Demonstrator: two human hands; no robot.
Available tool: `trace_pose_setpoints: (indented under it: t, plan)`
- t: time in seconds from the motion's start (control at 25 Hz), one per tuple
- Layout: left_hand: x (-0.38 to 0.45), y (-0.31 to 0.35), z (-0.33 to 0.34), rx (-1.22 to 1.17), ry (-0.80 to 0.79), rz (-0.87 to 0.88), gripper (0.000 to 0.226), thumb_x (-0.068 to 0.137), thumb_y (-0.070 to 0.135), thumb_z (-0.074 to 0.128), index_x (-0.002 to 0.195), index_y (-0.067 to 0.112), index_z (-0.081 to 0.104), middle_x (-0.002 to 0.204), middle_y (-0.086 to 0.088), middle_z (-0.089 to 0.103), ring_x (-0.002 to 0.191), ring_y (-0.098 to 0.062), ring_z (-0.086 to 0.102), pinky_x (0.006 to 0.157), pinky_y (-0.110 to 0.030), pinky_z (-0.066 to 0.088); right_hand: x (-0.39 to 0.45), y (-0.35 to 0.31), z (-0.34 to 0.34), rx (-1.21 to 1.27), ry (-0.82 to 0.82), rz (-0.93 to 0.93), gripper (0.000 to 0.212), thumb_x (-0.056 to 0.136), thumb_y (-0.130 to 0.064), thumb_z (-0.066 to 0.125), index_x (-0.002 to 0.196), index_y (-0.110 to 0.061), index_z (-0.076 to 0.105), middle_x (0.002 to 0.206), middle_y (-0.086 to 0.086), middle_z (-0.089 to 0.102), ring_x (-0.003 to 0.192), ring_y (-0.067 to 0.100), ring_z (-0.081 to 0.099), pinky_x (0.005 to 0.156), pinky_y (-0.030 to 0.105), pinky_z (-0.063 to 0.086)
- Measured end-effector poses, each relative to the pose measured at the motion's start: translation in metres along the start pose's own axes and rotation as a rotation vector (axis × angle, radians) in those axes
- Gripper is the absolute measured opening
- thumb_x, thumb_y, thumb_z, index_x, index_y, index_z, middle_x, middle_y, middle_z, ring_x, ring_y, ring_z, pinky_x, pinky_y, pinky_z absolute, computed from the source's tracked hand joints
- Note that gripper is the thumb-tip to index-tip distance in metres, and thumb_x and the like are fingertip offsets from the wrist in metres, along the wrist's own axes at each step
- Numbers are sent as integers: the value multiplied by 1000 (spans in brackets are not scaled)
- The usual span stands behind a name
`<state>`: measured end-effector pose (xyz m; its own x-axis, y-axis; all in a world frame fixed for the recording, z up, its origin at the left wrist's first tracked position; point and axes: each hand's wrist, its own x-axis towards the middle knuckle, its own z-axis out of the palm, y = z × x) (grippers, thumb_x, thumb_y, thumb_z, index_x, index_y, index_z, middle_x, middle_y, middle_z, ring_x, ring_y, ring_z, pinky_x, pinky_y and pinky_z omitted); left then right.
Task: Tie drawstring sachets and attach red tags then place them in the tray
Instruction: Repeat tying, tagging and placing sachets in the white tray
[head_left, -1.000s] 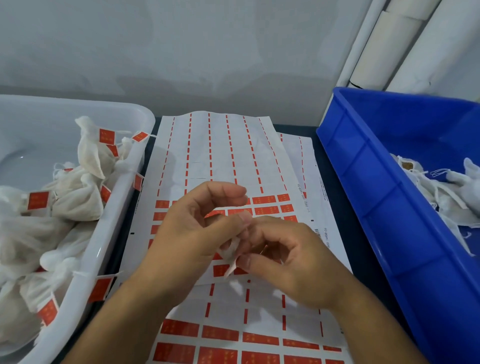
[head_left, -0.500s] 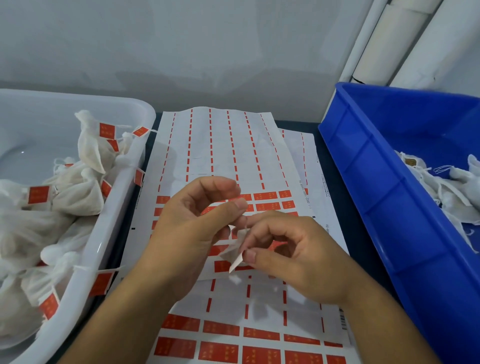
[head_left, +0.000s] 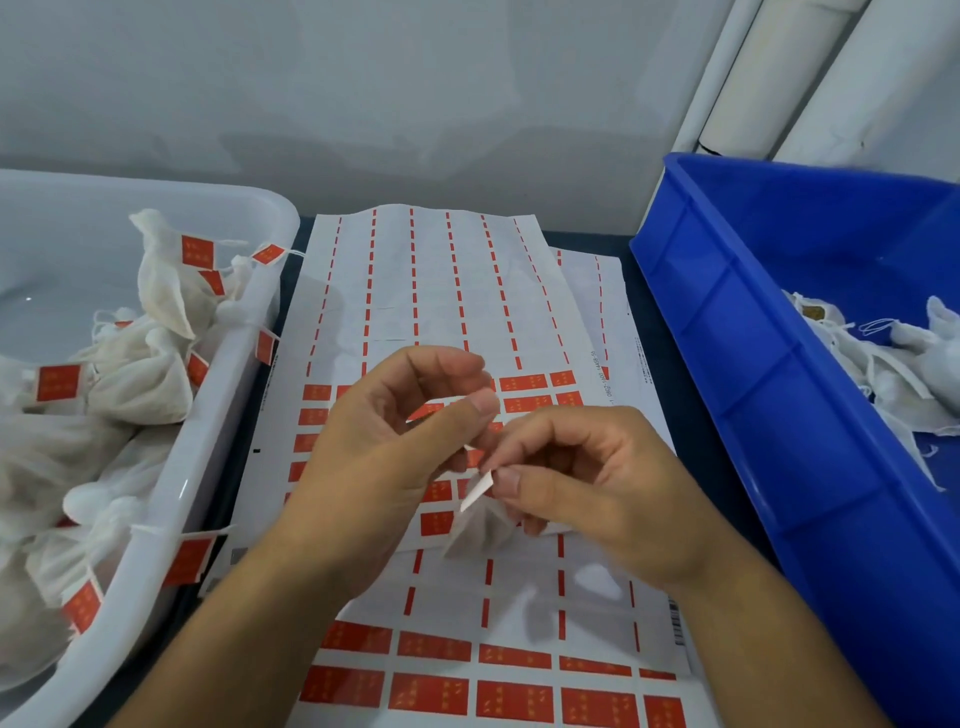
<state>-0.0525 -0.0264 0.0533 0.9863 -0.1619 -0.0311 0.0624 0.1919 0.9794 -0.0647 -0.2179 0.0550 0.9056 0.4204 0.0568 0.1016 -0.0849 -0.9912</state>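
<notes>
- Sitting at the far left, the white tray (head_left: 228, 415) holds a heap of finished sachets (head_left: 140, 384), each tied off and carrying a red tag (head_left: 58, 382); a few tags hang over its near rim.
- The left hand (head_left: 384, 457) hovers over the label sheets, thumb and forefinger curled toward each other; whether they pinch a drawstring cannot be told, as nothing shows clearly between them.
- The label sheets (head_left: 447, 291) lie flat on the dark table (head_left: 670, 395) between the two containers; the upper rows are peeled bare, and red labels remain in the middle and along the near edge.
- The right hand (head_left: 587, 478) pinches a small label (head_left: 477, 491), seen from its white side, between thumb and forefinger, just above the sheets.
- The step in hand appears to be tagging: a label is lifted and ready, yet no sachet shows in either hand.
- The next move likely calls for folding the label round a drawstring with sticky faces aligned, then setting the sachet in the white tray.
- At the right, the blue bin (head_left: 769, 395) holds untagged sachets (head_left: 893, 364) with loose strings.
</notes>
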Motion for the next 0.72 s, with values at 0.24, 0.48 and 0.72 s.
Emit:
trace_pose_setpoints:
  t: [0.24, 0.48, 0.72]
  plan:
    - [6, -10, 8, 191, -169, -79, 21, 103, 45, 50, 102, 43, 71, 103, 7, 74, 102, -18, 71, 81, -29, 59, 1, -4, -4, 399, 183, 89, 10, 84, -12, 71, 83, -17, 80, 76, 7, 73, 63, 12, 68, 57, 20, 56]
    - [-2, -14, 8, 315, -277, 30, 45, 84, 46, 70, 125, 43, 53, 84, 2, 70, 82, -17, 72, 71, -22, 57, 2, -7, -7, 665, 344, 155, 9, 68, -18, 81, 77, -14, 80, 70, 6, 70, 60, 8, 68, 53, 15, 55]
    - [-2, -19, 3, 602, -210, 112, 19, 92, 38, 68, 105, 49, 57, 93, 15, 66, 94, -7, 66, 77, -19, 58, 4, -7, -9, 659, 356, 182, 8, 79, -14, 73, 76, -17, 79, 69, 4, 67, 59, 9, 64, 48, 17, 51]
